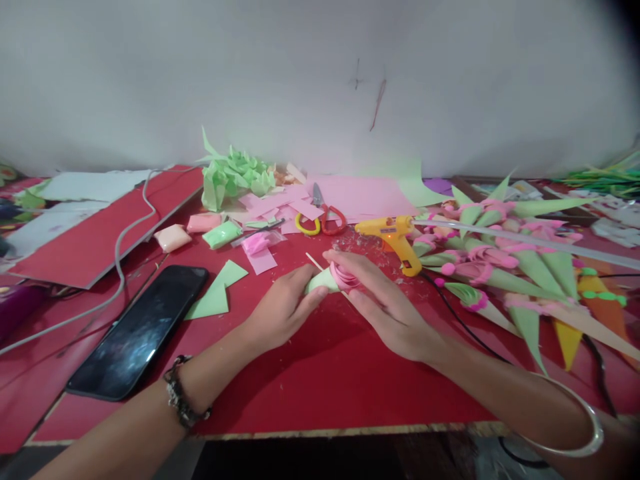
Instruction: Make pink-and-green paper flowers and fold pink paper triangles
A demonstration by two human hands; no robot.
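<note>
Between my two hands is a small paper flower (344,277) with a green paper base and rolled pink paper at its right end. My left hand (277,303) is closed around the green base, thumb in front. From the right, my right hand (393,300) cups the pink end, its fingers over the top and its thumb below. A thin pale stick (313,261) pokes up behind the left fingers; whether it belongs to the flower I cannot tell. A yellow glue gun (395,239) lies just beyond my right hand.
Finished paper cone flowers (500,257) are heaped at right. Scissors (330,221), pink paper pieces (280,200) and a pile of green folded paper (235,175) lie at the back. Clay packets (223,235), green paper (215,297), a phone (143,330) and a grey cable (119,260) are at left.
</note>
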